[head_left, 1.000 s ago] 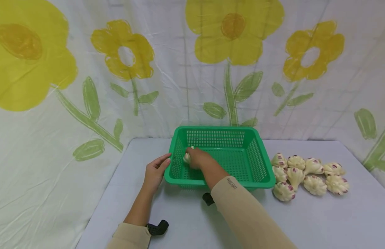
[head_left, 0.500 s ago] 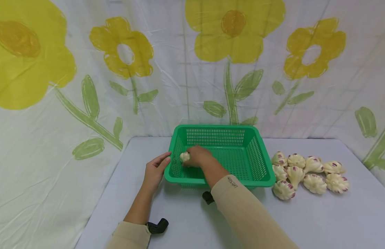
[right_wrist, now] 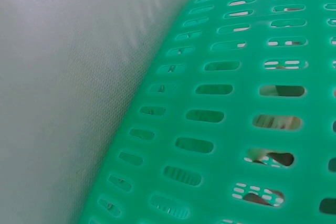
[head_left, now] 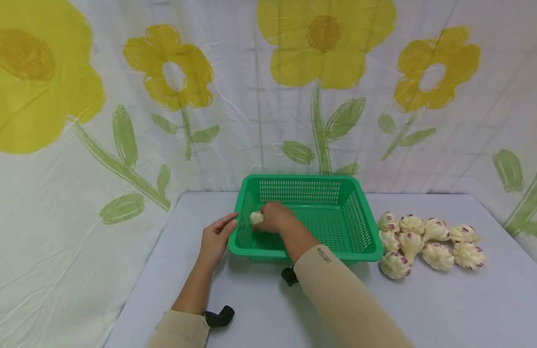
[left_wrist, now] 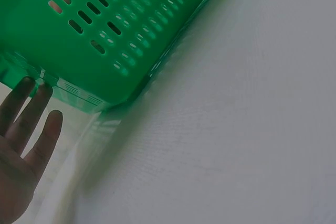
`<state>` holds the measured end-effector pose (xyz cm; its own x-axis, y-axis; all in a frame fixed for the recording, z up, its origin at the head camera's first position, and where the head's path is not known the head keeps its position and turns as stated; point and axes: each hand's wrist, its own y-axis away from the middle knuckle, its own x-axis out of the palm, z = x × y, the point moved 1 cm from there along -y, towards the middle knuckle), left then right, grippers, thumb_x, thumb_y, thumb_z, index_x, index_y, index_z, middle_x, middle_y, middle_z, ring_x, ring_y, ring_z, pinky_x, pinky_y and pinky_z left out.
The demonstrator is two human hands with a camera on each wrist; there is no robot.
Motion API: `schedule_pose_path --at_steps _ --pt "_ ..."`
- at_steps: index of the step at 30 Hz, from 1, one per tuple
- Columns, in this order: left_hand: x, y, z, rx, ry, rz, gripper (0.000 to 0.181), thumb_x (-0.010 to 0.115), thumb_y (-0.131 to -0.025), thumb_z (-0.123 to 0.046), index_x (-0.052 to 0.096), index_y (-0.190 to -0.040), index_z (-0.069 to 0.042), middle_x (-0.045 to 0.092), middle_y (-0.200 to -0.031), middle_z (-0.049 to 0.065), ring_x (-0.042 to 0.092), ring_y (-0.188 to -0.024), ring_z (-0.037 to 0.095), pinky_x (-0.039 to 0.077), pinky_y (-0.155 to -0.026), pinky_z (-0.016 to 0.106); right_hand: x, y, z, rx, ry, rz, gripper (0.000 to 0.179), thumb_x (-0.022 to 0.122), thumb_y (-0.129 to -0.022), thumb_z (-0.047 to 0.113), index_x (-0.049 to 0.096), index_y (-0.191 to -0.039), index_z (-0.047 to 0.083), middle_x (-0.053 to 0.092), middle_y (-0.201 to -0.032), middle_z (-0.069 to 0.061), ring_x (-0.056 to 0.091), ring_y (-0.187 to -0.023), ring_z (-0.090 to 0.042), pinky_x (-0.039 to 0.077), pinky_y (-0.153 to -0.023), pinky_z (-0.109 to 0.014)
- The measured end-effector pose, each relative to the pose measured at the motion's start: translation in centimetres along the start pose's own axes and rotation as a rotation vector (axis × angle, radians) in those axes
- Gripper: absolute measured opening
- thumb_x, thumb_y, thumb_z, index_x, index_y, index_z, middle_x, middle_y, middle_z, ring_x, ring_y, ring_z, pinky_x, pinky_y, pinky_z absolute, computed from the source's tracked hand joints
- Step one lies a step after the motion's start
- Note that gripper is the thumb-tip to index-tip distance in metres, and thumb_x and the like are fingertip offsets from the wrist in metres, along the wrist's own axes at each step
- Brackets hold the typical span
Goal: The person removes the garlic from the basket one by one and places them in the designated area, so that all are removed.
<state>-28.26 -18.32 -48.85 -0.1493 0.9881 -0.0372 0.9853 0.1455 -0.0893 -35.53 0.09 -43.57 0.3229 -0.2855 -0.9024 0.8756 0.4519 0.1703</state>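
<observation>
Inside the green plastic basket [head_left: 320,227], near its left wall, my right hand [head_left: 275,217] holds a pale garlic bulb [head_left: 257,218]. The bulb pokes out to the left of the fingers; the hand covers the rest of it. Against the basket's left rim, my left hand [head_left: 215,241] rests with its fingers extended. In the left wrist view, the fingers [left_wrist: 44,140] of that hand are straight and spread, their tips at the basket's end wall. Through the slots in the right wrist view, only small parts of the hand and bulb show.
Several garlic bulbs [head_left: 438,256] with purple streaks lie close together on the white table [head_left: 260,299], just right of the basket. Behind the table hangs a white curtain [head_left: 233,159] with yellow flowers. A black wrist device [head_left: 219,317] sits at the left wrist.
My right hand has shifted the garlic bulb slightly left inside the basket, and the bulb has turned. The left hand stays at the rim.
</observation>
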Motion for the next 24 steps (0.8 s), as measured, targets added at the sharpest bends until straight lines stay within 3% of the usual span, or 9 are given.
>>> schedule_pose_path --at_steps 6,12,19,24 --pt "0.0 0.0 0.2 0.025 0.003 -0.001 0.038 0.065 -0.096 -0.032 0.067 -0.127 -0.011 0.067 -0.123 0.010 0.067 -0.098 0.009 0.056 -0.078 0.023 0.1 -0.1 0.0 -0.005 -0.018 0.008 0.053 0.076 -0.085 0.037 0.063 -0.131 0.013 0.066 -0.125 -0.006 0.061 -0.111 -0.025 0.050 -0.093 -0.041" --pt "-0.1 0.0 0.2 0.007 0.012 -0.004 0.037 0.065 -0.096 -0.029 0.066 -0.128 -0.011 0.068 -0.122 0.008 0.066 -0.098 0.007 0.056 -0.078 0.022 0.0 0.0 0.1 -0.012 -0.031 0.019 0.052 0.075 -0.085 0.035 0.064 -0.130 0.012 0.067 -0.120 -0.007 0.062 -0.105 -0.024 0.051 -0.090 -0.041" --pt "0.2 1.1 -1.9 -0.005 -0.003 0.024 0.037 0.063 -0.098 -0.023 0.064 -0.129 -0.004 0.067 -0.125 0.010 0.066 -0.095 0.004 0.056 -0.077 0.022 -0.1 0.3 0.6 -0.047 -0.008 -0.016 0.052 0.070 -0.089 0.035 0.060 -0.135 0.011 0.066 -0.122 -0.006 0.061 -0.104 -0.022 0.051 -0.088 -0.040" --pt "0.0 0.2 -0.3 -0.014 0.012 0.013 0.036 0.063 -0.098 -0.024 0.065 -0.129 -0.008 0.065 -0.127 0.012 0.066 -0.096 0.006 0.056 -0.076 0.023 -0.9 1.5 0.9 -0.074 -0.096 -0.097 0.052 0.072 -0.088 0.034 0.060 -0.133 0.011 0.068 -0.115 -0.005 0.063 -0.097 -0.020 0.052 -0.080 -0.038"
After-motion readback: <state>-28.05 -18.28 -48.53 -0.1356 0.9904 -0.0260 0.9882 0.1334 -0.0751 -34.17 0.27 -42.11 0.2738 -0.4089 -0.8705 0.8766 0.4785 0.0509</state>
